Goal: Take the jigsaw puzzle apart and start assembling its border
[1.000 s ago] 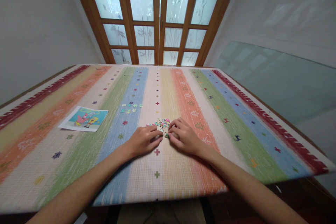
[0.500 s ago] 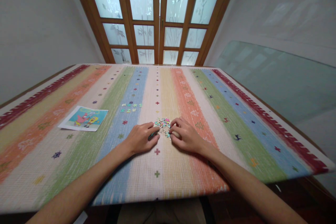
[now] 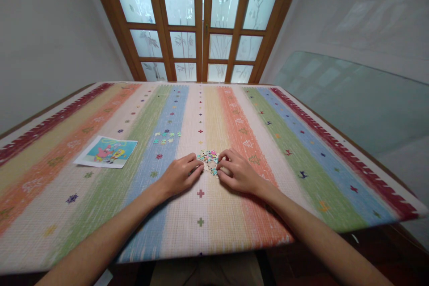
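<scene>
A small heap of jigsaw puzzle pieces (image 3: 210, 156), teal, pink and pale, lies on the tablecloth between my two hands. My left hand (image 3: 182, 174) rests at the heap's left edge, index finger and thumb pinched together. Whatever may be between those tips is too small to make out. At the right edge, my right hand (image 3: 237, 172) has curled fingers with their tips on the pieces. Its fingertips touch the heap, but I cannot tell whether they grip a piece. Farther out on the left, several separated puzzle pieces (image 3: 163, 141) sit in two short rows.
To the left lies a printed cartoon picture (image 3: 107, 153) on white paper. A striped tablecloth (image 3: 187, 232) covers the wide table. Behind it stand wooden doors (image 3: 203, 31) with frosted panes, and a glass panel (image 3: 342, 94) leans by the right wall.
A teal piece visible at my left fingers earlier no longer shows there, and those fingers have drawn closer together. My right hand has hardly moved.
</scene>
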`<state>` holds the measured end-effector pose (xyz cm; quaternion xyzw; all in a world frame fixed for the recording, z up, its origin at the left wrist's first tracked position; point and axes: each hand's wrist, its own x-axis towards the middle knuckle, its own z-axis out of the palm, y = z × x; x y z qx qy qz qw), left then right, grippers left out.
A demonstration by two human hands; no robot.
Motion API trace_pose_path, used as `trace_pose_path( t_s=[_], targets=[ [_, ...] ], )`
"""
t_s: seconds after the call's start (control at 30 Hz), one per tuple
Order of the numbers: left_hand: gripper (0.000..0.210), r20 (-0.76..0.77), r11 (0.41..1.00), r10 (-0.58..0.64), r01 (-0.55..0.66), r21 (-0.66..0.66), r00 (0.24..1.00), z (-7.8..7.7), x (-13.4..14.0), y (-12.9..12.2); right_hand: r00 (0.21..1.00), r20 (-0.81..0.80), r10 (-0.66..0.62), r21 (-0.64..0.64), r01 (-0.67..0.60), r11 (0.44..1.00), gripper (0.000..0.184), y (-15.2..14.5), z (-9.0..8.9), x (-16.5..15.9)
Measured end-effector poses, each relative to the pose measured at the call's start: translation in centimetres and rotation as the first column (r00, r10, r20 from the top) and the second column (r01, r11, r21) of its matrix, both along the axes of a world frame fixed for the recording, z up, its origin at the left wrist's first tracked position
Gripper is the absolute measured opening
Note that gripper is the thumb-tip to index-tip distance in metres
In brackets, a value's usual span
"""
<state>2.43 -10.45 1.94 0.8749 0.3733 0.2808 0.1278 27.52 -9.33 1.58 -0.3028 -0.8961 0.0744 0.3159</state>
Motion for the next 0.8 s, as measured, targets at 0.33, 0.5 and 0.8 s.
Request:
trace_pose_path(
  t_s=[0.33,0.5,0.8],
  targets=[
    [0.02,0.28,0.965,0.089,-0.012,-0.263,0.956,0.39,0.46,0.1,1.0,-0.011,0.008,0.025,-0.008,1.0,0.015,0.1,-0.03,0.05],
    [0.02,0.314,0.942,0.093,0.019,-0.335,0.945,0.35,0.5,0.12,1.0,-0.001,0.008,0.004,-0.008,1.0,0.015,0.06,0.06,0.09],
    [0.016,0.225,0.978,0.048,0.0,-0.209,0.973,0.04,0.27,0.21,1.0,0.004,0.01,0.011,-0.01,1.0,0.016,0.0,-0.12,0.12]
  ],
)
